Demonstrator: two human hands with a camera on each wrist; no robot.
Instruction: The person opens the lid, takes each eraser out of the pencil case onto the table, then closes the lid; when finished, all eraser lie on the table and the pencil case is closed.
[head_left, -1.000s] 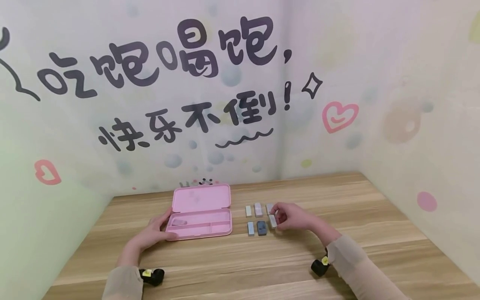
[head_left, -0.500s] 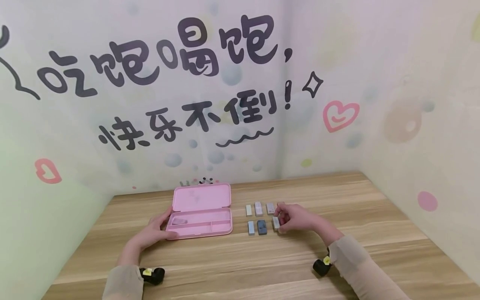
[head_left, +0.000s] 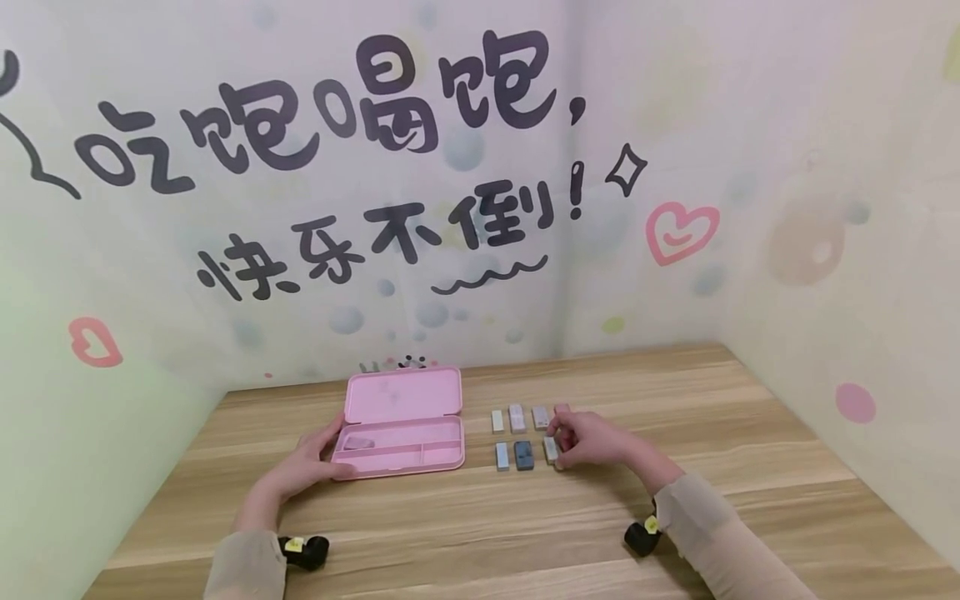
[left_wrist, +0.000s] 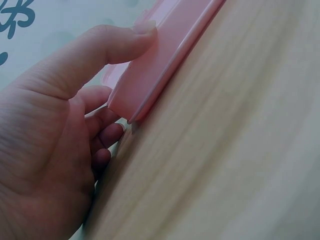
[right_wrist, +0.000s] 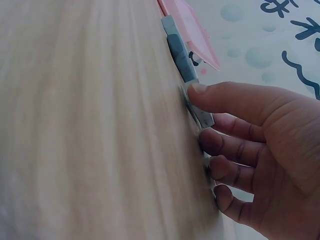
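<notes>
At the left in the head view, my left hand (head_left: 298, 468) holds the left end of a pink pencil case (head_left: 403, 397), which lies with its lid up. In the left wrist view its thumb lies over the case edge (left_wrist: 155, 75) and its fingers are by the end. One eraser-like block (head_left: 360, 443) lies in the rear compartment. To the right, my right hand (head_left: 594, 439) pinches a light grey eraser-like block (head_left: 551, 451) at the table. The right wrist view has the thumb on that grey block (right_wrist: 202, 111); the other fingers are loosely curled.
Left of the held block lie a dark blue block (head_left: 523, 455) and a light blue one (head_left: 502, 457). Behind is a row with a cream block (head_left: 497, 422), two lilac blocks (head_left: 517, 419) and a partly hidden pink one (head_left: 562, 409). A printed wall (head_left: 480, 325) borders the wooden table (head_left: 450, 533).
The right hand has shifted slightly right with the grey block, away from the dark blue one. A pink block behind the fingers has come into sight. The left hand and case stay put.
</notes>
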